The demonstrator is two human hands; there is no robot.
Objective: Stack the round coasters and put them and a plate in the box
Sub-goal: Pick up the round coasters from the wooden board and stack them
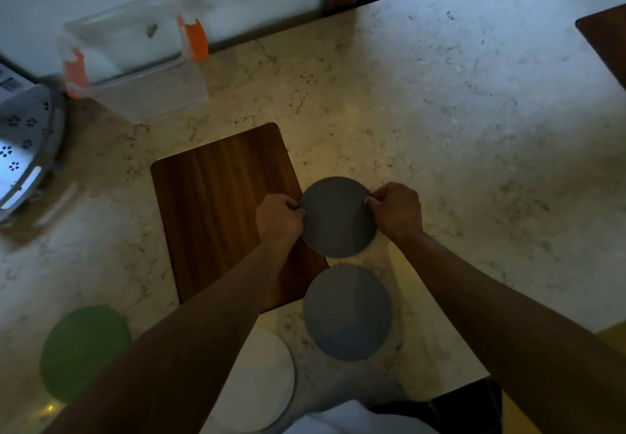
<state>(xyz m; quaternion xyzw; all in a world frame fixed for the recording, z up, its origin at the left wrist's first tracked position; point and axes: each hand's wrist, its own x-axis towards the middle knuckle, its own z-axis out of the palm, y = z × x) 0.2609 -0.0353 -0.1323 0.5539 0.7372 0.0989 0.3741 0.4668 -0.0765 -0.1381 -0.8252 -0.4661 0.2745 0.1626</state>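
A dark grey round coaster (337, 218) is held at mid counter, partly over the edge of a wooden board (216, 203). My left hand (278, 217) pinches its left rim and my right hand (396, 210) pinches its right rim. A blue-grey round coaster (347, 311) lies flat just below it. A green round coaster (84, 352) lies at the lower left. A white round plate (267, 383) sits near the front edge, partly hidden by my left forearm. The clear plastic box (135, 61) with orange clips stands open at the back left.
A perforated metal colander (23, 142) sits at the far left edge. A dark wooden piece (606, 37) shows at the upper right. The marble counter (474, 129) ends at the wall and window sill behind, and at a front edge at the lower right.
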